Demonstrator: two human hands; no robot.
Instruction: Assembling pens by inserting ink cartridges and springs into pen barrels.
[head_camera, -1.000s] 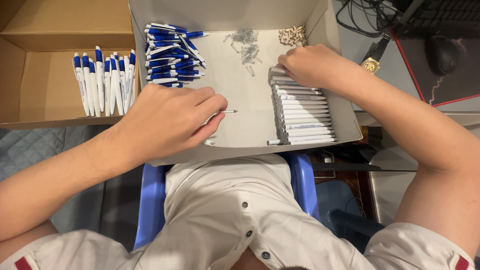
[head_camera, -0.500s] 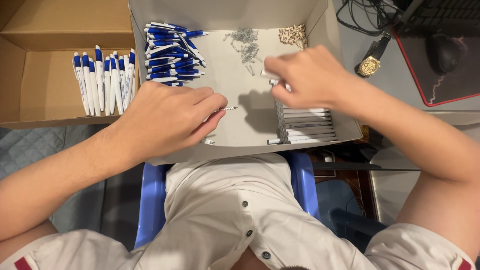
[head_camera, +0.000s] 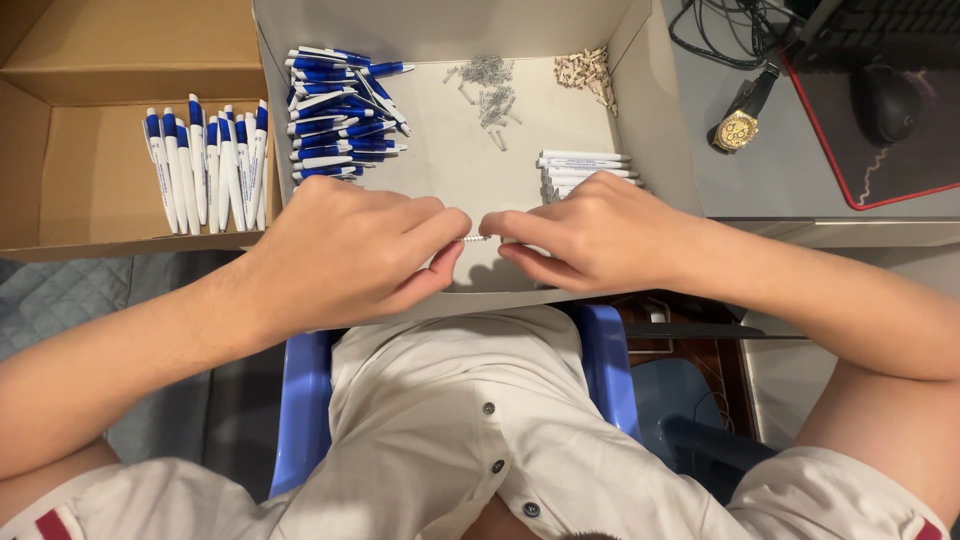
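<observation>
I am at a small home-style workstation set up for piecework on pens. I sit on a blue chair (head_camera: 303, 400) with a shallow white tray (head_camera: 655, 130) of sorted parts in front of me: blue and white pen pieces (head_camera: 340, 115), springs (head_camera: 488, 85), white barrels (head_camera: 585, 165). A cardboard box (head_camera: 90, 60) of finished pens (head_camera: 205, 165) stands beside it. On the grey worktop (head_camera: 800, 200) lie a wristwatch (head_camera: 738, 128), cables (head_camera: 725, 25), a mouse (head_camera: 888, 100) and a keyboard (head_camera: 890, 25).

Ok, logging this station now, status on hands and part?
Left hand and right hand meet, fingertips pinching the small metal spring on a thin refill. Held over the white cardboard tray. Nothing in the way.
</observation>
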